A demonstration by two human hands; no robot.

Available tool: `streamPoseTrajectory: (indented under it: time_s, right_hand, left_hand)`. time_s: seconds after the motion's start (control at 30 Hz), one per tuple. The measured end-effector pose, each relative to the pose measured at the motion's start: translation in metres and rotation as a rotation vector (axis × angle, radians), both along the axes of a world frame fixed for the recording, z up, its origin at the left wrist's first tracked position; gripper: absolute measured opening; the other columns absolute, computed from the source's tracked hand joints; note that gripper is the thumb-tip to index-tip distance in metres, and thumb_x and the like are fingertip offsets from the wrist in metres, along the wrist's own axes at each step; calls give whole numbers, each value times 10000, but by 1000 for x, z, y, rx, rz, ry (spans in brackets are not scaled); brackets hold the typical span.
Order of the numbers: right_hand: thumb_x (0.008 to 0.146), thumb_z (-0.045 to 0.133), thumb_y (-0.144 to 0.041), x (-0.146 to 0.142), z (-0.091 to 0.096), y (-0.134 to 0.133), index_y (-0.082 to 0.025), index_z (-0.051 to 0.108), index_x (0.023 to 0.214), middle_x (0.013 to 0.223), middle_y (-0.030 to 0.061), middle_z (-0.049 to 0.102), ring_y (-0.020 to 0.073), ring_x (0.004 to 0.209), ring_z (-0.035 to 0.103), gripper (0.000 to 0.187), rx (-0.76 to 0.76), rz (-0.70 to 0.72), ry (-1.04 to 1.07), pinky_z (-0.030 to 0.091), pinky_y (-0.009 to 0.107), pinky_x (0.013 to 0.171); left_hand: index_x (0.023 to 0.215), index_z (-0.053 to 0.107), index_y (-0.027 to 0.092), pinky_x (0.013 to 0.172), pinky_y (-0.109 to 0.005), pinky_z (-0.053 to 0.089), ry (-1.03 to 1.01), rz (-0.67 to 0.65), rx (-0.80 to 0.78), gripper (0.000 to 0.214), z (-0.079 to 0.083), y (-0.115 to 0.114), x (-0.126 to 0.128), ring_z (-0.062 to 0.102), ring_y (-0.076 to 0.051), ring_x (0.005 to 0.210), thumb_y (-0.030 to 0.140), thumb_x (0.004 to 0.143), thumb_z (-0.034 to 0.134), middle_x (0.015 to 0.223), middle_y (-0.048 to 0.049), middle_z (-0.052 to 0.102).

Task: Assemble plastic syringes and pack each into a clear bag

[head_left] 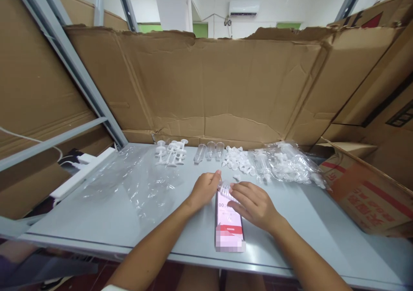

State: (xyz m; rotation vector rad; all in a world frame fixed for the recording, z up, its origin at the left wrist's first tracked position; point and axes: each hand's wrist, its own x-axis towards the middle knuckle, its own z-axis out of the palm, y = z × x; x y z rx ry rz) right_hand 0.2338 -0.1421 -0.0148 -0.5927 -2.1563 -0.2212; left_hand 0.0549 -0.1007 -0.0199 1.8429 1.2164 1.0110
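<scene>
Above the top end of a lit phone (229,218), a clear ribbed plastic tube (225,189) lies between my two hands. My left hand (206,188) is closed around its left end, thumb uppermost. The fingers of my right hand (253,202) bend over its right side and hide part of it, along with part of the phone's timer screen. Just beyond the hands lies a small white plastic piece (236,178). Farther back are several clear tubes (211,150), a heap of small white plastic parts (238,159) and white plunger-like pieces (171,152).
Crumpled clear plastic film (138,183) covers the table's left part. A clear bag of white parts (290,164) lies at back right, beside an open cardboard box (364,192). A white power strip (84,173) runs along the left edge. Cardboard (206,80) walls the back.
</scene>
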Motion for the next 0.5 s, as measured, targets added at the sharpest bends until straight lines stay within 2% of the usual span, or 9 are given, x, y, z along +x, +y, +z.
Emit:
streamPoseTrajectory:
  time_s: [0.1,0.23,0.37,0.43,0.5]
  right_hand:
    - [741,638,-168,-6,-5,-1,-223,530,1106,968,96,663,231,862,620,385,-25,-53,61,532,382,697]
    - [733,647,-190,-14,-5,-9,-216,544,1030,996,101,633,233,948,595,315,-257,-91,229,515,379,777]
    - [753,627,-232,-18,-3,-16,-232,552,979,1041,81,606,227,1005,569,238,-567,-60,379,499,370,821]
    - [777,599,-273,-19,-3,-16,-238,546,969,1059,72,593,212,948,588,202,-770,-43,487,524,346,753]
    - [791,576,-316,-18,-3,-14,-237,537,951,1041,62,588,179,801,613,183,-961,-8,594,542,306,627]
  left_hand:
    - [504,452,176,524,-242,337,-14,106,134,486,-3,-2,0,463,-120,483,406,881,249,479,7,475]
    - [524,498,176,549,-250,354,32,190,363,482,-5,-7,-2,477,-125,492,311,894,219,489,-18,505]
    - [516,493,179,553,-267,351,82,202,584,440,-7,-6,-6,455,-131,478,222,872,238,472,-27,499]
    - [515,487,180,553,-274,344,112,193,665,417,-7,-5,-8,433,-131,468,193,859,253,466,-28,498]
    - [509,480,181,552,-278,335,147,180,714,403,-6,-4,-9,417,-132,461,191,850,266,459,-27,493]
